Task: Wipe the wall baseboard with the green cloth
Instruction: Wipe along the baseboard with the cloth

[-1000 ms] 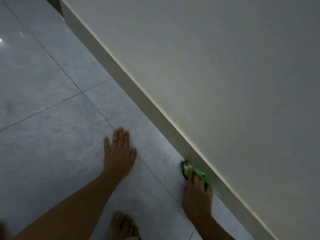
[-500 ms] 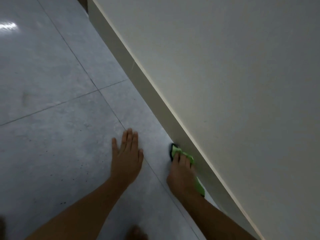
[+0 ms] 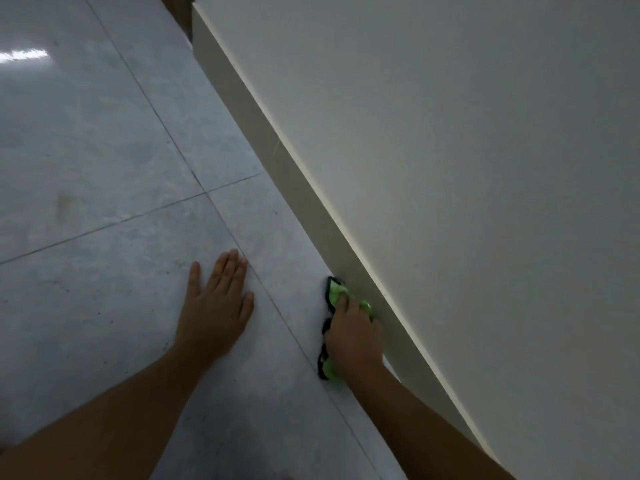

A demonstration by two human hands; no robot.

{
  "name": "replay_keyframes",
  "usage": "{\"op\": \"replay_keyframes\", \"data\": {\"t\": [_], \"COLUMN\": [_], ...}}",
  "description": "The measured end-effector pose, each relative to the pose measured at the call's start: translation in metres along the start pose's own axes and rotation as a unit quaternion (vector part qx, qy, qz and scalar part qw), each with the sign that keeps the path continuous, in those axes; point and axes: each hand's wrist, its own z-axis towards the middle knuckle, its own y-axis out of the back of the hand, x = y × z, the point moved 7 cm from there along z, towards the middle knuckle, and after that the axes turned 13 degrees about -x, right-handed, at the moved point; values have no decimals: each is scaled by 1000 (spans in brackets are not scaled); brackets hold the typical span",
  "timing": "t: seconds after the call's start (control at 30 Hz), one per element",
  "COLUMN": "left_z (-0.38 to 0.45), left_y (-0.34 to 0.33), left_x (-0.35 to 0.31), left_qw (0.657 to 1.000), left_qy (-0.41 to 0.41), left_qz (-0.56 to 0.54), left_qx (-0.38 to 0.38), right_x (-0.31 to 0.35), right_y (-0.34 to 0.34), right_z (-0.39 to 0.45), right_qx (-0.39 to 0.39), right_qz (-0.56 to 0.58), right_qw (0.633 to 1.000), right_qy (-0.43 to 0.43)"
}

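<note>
Head view: bunched bright-green cloth with black edging point(image 3: 335, 292) pressed against cream wall baseboard point(image 3: 311, 199) by right hand point(image 3: 356, 336), fingers curled over it; left hand point(image 3: 214, 308) flat, fingers straight, on grey floor tile point(image 3: 104, 299) away from baseboard.

Glossy grey floor tiles point(image 3: 104, 140) (dim light), seemingly off-white wall point(image 3: 467, 150)

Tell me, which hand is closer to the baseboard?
The right hand. It presses the green cloth against the baseboard, right where it meets the floor. The left hand lies flat on the floor tiles, further out from the wall.
</note>
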Motion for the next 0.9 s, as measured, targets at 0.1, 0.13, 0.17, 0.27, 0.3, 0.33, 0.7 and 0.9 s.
{"op": "replay_keyframes", "data": {"t": [0.1,0.13,0.17,0.27,0.3,0.33,0.7,0.9], "left_z": [0,-3,-5,-3,1,4,4,-9], "left_y": [1,0,1,3,4,4,5,2], "left_x": [1,1,1,-3,-5,-4,2,0], "left_qw": [1000,1000,1000,1000,1000,1000,1000,1000], "left_qy": [-2,-2,0,3,4,8,17,8], "left_qz": [-2,-4,-7,-18,-18,-17,-10,-22], "left_qx": [0,3,4,-3,-6,-10,-16,-2], "right_x": [-53,-66,-75,-71,-60,-42,62,2], "right_y": [-18,-24,-27,3,27,53,25,39], "right_z": [-55,-70,-79,-67,-54,-38,60,20], "right_qx": [72,105,131,75,3,-89,-138,-198], "right_qz": [-23,-35,-49,-2,22,36,-174,-170], "right_qw": [997,993,989,996,999,995,956,937], "right_qy": [-33,-39,-37,-48,-34,-7,193,231]}}
